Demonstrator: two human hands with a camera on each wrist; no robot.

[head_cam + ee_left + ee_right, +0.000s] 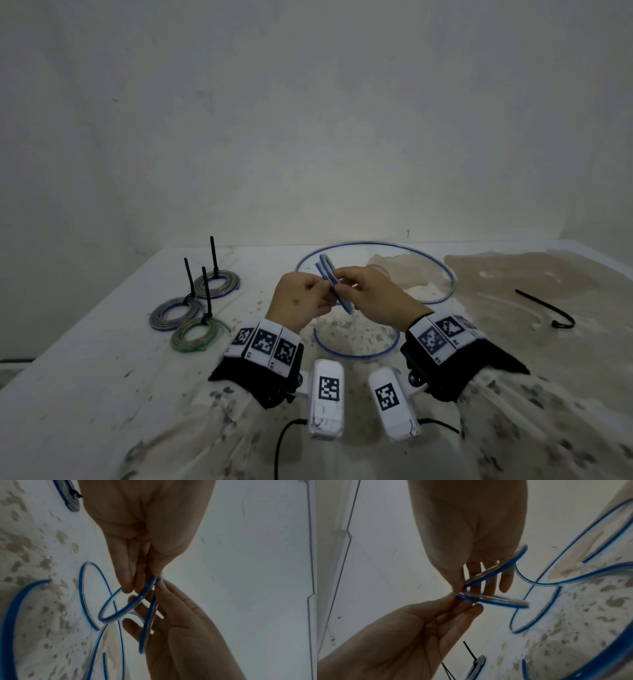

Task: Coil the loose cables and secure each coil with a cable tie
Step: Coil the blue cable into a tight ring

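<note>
Both hands meet above the middle of the table on a blue-edged clear cable (324, 270). My left hand (308, 299) pinches a couple of small wound loops (120, 613) between thumb and fingertips. My right hand (364, 291) pinches the same cable with its thumb, and another loop (494, 573) lies across its straight fingers. The rest of the cable trails in wide loose loops (356, 357) on the table. A loose black cable tie (548, 308) lies at the right, apart from both hands.
Three coils, each bound with a black tie standing upright, lie at the left: a far one (217, 285), a middle one (175, 312), a greenish near one (194, 335). The white cloth (102, 359) is stained, with a large brown patch (513, 274) at the right. A wall stands behind.
</note>
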